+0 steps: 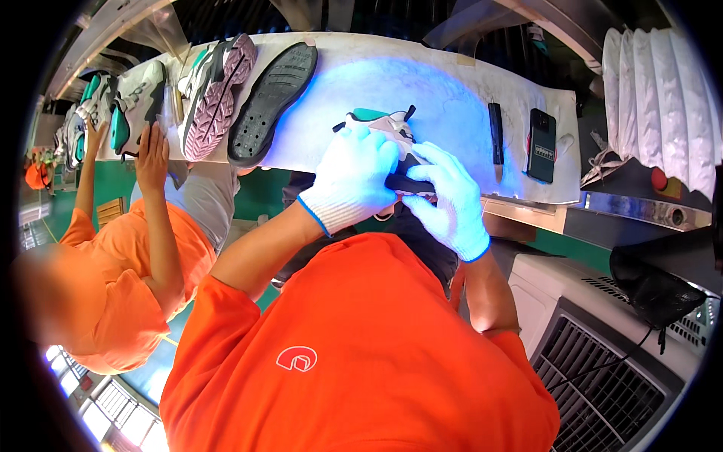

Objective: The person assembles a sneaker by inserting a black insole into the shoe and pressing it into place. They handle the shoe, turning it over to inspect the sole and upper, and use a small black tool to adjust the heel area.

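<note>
A light grey and white shoe (385,125) with a teal collar and black pull tabs lies under my hands at the near edge of the table. My left hand (355,175), in a white knit glove, is closed over its left side and hides much of the upper. On the other side my right hand (452,202), gloved alike, grips the dark end of the shoe nearest my body, thumb below and fingers above. Blue light falls on both gloves and the tabletop around them.
Left of the shoe on the table (392,79) lie a black sole (273,105) and a sneaker (215,102) with a pink sole. To the right are a black-handled knife (495,134) and a phone (541,147). At left, a co-worker's hand (153,153) touches another shoe (137,105).
</note>
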Available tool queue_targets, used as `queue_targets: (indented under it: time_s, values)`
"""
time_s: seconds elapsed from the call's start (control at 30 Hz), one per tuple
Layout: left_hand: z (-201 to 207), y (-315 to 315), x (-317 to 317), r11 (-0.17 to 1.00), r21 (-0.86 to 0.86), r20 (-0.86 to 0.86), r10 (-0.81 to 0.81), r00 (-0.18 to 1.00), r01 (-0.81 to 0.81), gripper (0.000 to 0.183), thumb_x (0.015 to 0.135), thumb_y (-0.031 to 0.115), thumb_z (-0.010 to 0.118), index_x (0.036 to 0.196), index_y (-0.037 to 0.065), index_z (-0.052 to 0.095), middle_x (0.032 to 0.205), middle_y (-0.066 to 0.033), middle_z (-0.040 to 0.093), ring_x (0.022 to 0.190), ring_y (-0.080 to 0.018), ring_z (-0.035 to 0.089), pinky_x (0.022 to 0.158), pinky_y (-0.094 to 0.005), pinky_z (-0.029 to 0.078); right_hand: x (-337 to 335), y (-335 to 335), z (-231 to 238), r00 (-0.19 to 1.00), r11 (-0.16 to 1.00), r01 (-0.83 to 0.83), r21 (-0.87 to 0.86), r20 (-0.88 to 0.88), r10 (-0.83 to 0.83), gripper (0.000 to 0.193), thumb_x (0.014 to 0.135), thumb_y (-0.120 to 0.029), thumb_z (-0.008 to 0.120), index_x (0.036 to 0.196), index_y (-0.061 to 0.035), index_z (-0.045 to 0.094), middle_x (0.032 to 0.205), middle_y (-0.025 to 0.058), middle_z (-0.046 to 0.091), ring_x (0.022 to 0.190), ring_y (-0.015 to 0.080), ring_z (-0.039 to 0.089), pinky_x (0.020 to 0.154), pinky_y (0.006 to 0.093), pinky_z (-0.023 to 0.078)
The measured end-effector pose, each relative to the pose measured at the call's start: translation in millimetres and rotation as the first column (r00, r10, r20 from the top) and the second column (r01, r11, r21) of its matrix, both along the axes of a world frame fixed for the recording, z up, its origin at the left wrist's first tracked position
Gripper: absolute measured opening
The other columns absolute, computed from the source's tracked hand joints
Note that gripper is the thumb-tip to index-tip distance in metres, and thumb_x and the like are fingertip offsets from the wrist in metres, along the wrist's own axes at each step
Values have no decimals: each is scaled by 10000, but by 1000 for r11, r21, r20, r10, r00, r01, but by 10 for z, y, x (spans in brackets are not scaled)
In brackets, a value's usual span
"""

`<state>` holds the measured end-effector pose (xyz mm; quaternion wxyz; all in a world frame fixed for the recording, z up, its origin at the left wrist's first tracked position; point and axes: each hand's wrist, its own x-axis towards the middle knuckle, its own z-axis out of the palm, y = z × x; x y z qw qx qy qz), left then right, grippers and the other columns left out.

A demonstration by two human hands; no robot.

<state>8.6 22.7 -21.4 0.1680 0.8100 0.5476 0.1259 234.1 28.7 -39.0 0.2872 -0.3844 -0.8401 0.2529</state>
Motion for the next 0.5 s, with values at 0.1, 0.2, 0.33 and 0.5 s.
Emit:
queue_targets:
  time_s: [0.1, 0.2, 0.33, 0.5]
  values:
    - [219, 122, 54, 962, -264, -71, 55, 996, -72, 426, 741, 349, 950, 1069, 128, 794, 1046, -110, 764, 1090, -339, 712, 993, -479, 550, -42, -23, -32, 999, 999, 40, -6, 3, -40, 433, 778, -118, 927, 1145, -63, 706, 1411, 188, 705, 1343, 423, 657, 1088, 498, 548]
    - [219, 146, 68, 950, -296, -119, 70, 990, -103, 400, 782, 327, 937, 1109, 130, 819, 1033, -131, 789, 1094, -335, 741, 1042, -482, 556, -58, -40, -37, 998, 998, 70, -6, 4, -70, 436, 776, -114, 935, 1139, -66, 697, 1392, 189, 713, 1302, 417, 679, 1065, 501, 556]
    - [54, 155, 6, 972, -223, -83, 53, 995, -71, 517, 710, 449, 967, 1094, 143, 806, 1060, -103, 773, 1102, -319, 720, 964, -448, 589, -108, -22, -26, 992, 991, 125, -45, -27, -126, 469, 749, -95, 947, 1132, -78, 678, 1345, 178, 732, 1217, 397, 721, 989, 472, 589]
    - [-22, 131, -8, 980, -185, -50, 67, 996, -76, 582, 676, 511, 983, 1078, 135, 794, 1057, -107, 769, 1079, -327, 724, 894, -452, 610, -128, -33, -14, 982, 980, 183, -77, -23, -185, 490, 728, -99, 962, 1116, -89, 664, 1317, 172, 744, 1134, 384, 758, 940, 438, 613]
